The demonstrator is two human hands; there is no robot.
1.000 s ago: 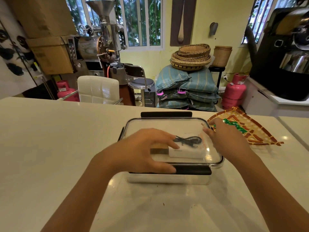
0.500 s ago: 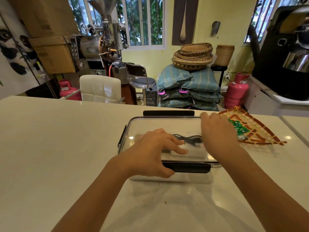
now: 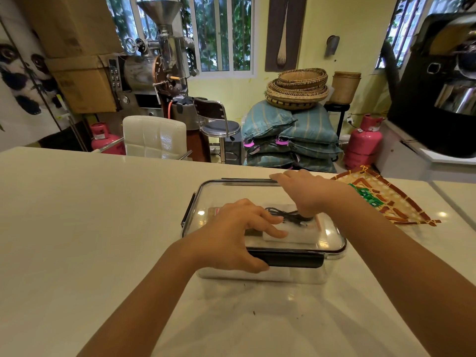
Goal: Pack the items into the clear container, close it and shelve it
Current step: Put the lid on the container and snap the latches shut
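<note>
The clear container (image 3: 334, 249) stands on the white counter with its transparent lid (image 3: 231, 193) on top. Through the lid I see a white box (image 3: 296, 231) with a coiled black cable (image 3: 286, 215) on it. My left hand (image 3: 231, 235) lies on the lid's near side, fingers spread on top, with the thumb hooked under the black front latch (image 3: 296, 259). My right hand (image 3: 306, 191) reaches across the lid, and its fingers curl over the thin black far latch (image 3: 244, 179). A black side latch (image 3: 187, 212) shows on the left wall.
A flat woven tray (image 3: 401, 204) holding green packets (image 3: 365, 194) lies on the counter to the right of the container. Behind the counter's far edge (image 3: 103, 154) are a white chair (image 3: 154, 136), a stool and stacked sacks. A black machine (image 3: 438, 99) stands at the right.
My right hand moved from the lid's right edge to the far edge. The far latch, which stood up before, now lies thin and low. My left hand stayed at the front latch.
</note>
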